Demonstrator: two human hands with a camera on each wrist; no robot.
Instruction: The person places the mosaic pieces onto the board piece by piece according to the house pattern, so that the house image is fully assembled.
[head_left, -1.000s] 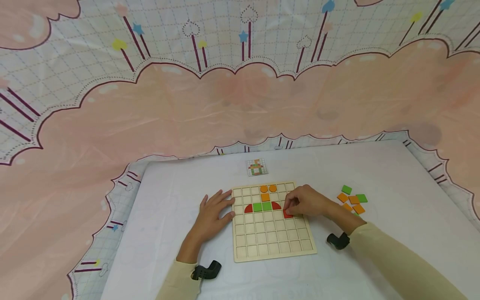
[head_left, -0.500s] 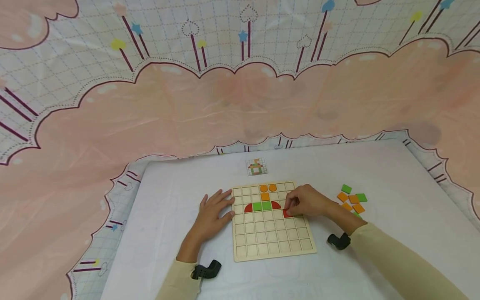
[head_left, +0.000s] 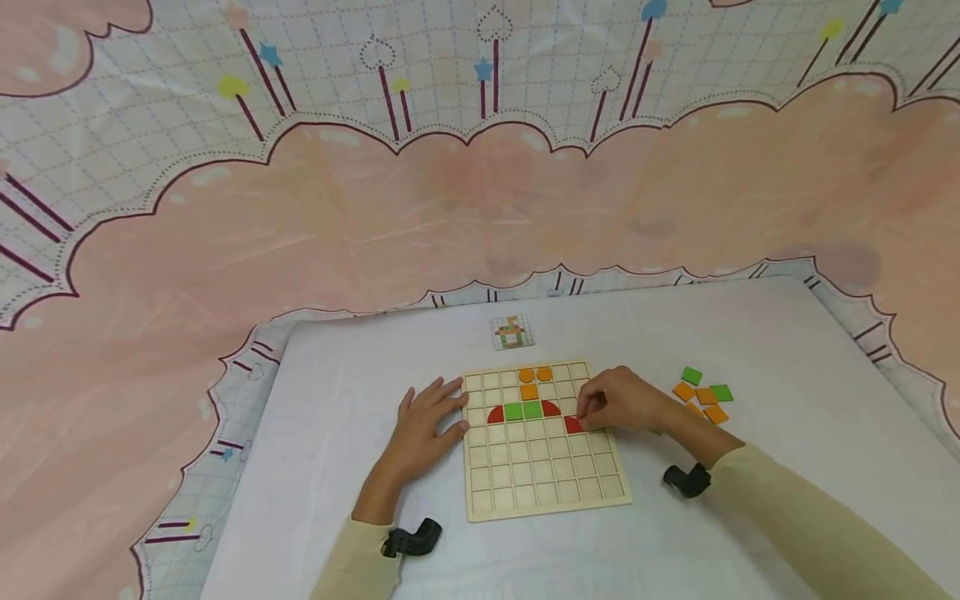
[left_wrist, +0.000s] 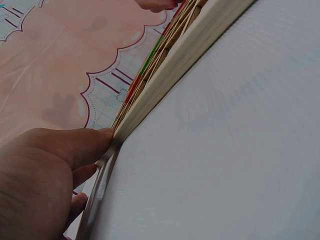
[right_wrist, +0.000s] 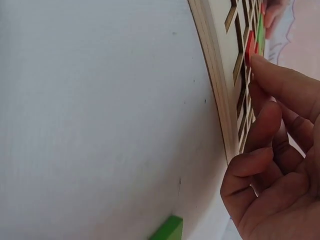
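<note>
My left hand lies beside the left edge of the pale wooden grid board, fingers spread and thumb at the edge. In the left wrist view its thumb presses against the board's rim. My right hand reaches over the board's right side, thumb and forefinger pinching at a red piece in a cell. In the right wrist view the thumb tip overlaps the red piece. Set in other cells are two orange discs, an orange square, two green squares and two red quarter-rounds.
Behind the board lies a small pattern card. Several loose orange and green squares lie to the right on the white table; a green one shows beneath my right wrist. A patterned cloth hangs behind.
My right hand has shifted slightly right, so more of the red piece shows at its fingertips. My left hand has stayed at the board's edge.
</note>
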